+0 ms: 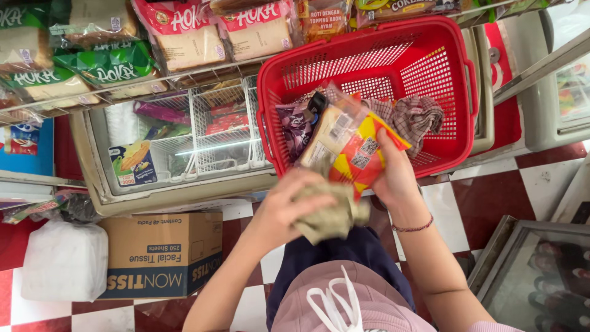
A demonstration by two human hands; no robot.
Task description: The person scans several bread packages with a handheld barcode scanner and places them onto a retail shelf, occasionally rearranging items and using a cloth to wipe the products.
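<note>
My right hand (393,178) grasping bread packet (347,144) over red basket (369,43); my left hand (289,209) clenched on olive cloth (332,215) just below.

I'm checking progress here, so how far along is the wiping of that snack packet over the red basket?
Done: a purple packet and checked cloth already lie in the red basket. In hand: the right hand holds a yellow-red packet while the left hand presses a greenish rag against it. Left: that packet isn't yet in the basket.

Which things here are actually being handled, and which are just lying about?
In hand: bread packet in right hand; crumpled cloth in left hand; red basket.
Lying about: cardboard box; chest freezer; shelf loaves.
</note>
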